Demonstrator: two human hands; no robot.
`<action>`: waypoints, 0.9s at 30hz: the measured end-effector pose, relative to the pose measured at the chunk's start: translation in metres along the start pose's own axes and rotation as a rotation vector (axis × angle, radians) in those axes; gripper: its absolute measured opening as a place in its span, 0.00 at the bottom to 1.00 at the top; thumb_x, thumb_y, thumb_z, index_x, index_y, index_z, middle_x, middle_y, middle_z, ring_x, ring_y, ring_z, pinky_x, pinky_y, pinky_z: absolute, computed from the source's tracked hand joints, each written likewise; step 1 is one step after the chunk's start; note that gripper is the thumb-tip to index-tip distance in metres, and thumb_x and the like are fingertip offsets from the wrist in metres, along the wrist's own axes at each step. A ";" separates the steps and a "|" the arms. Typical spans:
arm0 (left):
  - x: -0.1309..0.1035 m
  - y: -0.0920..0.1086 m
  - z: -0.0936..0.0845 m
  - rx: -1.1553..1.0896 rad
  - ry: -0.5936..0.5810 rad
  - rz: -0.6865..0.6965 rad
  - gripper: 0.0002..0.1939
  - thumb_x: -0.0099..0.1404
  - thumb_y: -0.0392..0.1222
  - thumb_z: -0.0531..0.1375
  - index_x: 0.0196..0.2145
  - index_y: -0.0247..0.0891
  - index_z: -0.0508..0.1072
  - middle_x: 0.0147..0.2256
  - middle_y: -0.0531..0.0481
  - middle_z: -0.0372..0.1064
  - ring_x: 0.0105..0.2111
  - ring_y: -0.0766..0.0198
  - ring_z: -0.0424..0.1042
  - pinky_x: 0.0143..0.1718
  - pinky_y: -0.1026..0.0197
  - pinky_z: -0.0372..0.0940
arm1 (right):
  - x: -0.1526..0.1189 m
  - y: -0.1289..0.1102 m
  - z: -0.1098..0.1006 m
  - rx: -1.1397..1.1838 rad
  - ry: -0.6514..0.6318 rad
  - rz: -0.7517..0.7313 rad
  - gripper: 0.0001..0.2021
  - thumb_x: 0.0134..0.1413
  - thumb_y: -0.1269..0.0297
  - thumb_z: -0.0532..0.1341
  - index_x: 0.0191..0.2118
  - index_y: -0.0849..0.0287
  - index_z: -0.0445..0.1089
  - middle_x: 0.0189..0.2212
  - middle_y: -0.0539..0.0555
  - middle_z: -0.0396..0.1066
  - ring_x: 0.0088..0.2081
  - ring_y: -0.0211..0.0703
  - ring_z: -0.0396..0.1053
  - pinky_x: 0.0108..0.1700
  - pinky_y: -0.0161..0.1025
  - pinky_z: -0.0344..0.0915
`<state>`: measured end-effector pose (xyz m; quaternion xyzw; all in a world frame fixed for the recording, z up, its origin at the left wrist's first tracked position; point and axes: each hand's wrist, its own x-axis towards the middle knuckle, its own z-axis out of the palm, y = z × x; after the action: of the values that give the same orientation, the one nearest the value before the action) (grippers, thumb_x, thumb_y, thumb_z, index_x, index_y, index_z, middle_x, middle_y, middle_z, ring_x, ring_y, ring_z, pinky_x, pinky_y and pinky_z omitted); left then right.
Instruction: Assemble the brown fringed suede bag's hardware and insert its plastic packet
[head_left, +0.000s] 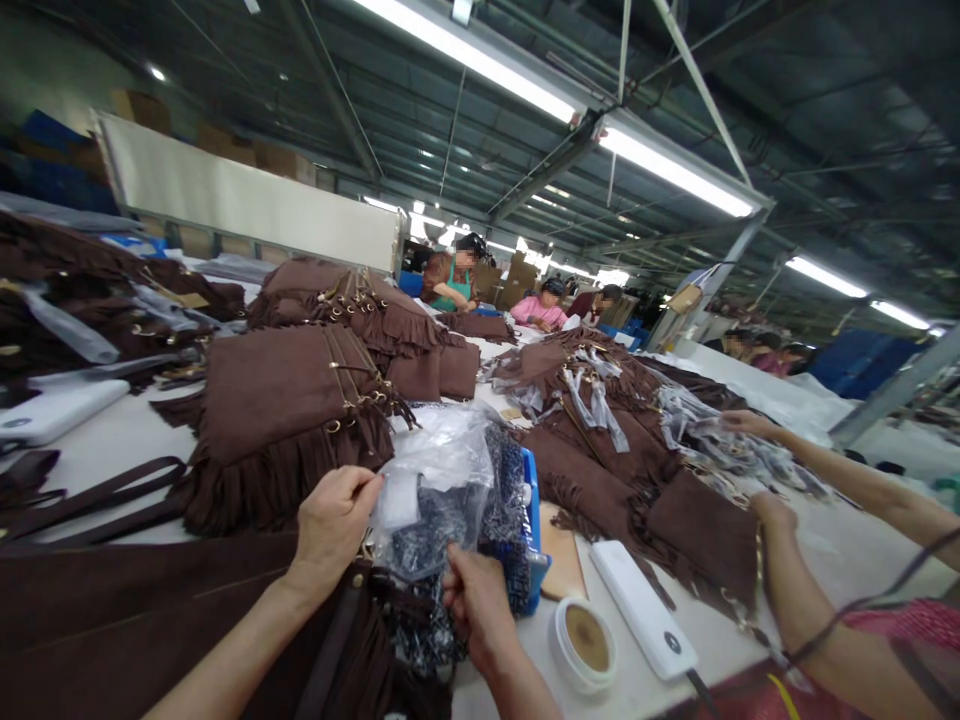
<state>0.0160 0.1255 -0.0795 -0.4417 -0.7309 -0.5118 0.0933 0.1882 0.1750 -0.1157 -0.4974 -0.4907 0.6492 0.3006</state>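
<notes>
A clear plastic bag point(433, 490) with a white piece inside is spread between my two hands at the middle. My left hand point(339, 515) is pinched on the bag's left edge. My right hand point(476, 600) is closed at the bag's lower right edge, with its fingertips against the plastic. Behind and right of the bag is a blue basket point(533, 530) holding dark, speckled wrapped items. A large brown bag point(150, 620) lies under my left forearm, and its fringe and strap hang near the basket.
Fringed brown bags point(281, 400) are stacked beyond my left hand, with more piles at right point(600, 450). A round tub point(585, 645) and a white device point(643, 610) lie at front right. Another person's hands point(772, 512) hold a brown bag at right. People work farther back.
</notes>
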 end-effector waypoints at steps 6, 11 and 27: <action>-0.006 0.006 -0.002 -0.024 0.039 0.161 0.16 0.63 0.48 0.50 0.22 0.39 0.67 0.21 0.53 0.65 0.25 0.64 0.65 0.30 0.62 0.59 | -0.013 -0.037 0.034 -0.351 -0.099 -0.276 0.14 0.53 0.66 0.50 0.41 0.65 0.68 0.35 0.58 0.74 0.31 0.39 0.72 0.32 0.34 0.67; -0.008 0.005 -0.006 -0.014 0.064 0.215 0.16 0.64 0.46 0.51 0.22 0.39 0.67 0.21 0.53 0.65 0.25 0.65 0.65 0.29 0.63 0.59 | 0.027 -0.049 0.057 -0.705 0.114 -0.274 0.15 0.47 0.75 0.58 0.44 0.73 0.68 0.45 0.72 0.67 0.50 0.58 0.65 0.51 0.48 0.58; -0.009 0.000 -0.007 -0.016 0.082 0.228 0.15 0.64 0.43 0.51 0.22 0.39 0.66 0.21 0.54 0.64 0.24 0.66 0.66 0.27 0.64 0.59 | 0.074 -0.040 0.064 -0.989 0.131 -0.129 0.15 0.54 0.53 0.60 0.29 0.62 0.69 0.30 0.52 0.73 0.37 0.40 0.71 0.42 0.42 0.66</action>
<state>0.0188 0.1149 -0.0817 -0.5012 -0.6675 -0.5213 0.1774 0.0998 0.2315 -0.1029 -0.5888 -0.7494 0.2864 0.0987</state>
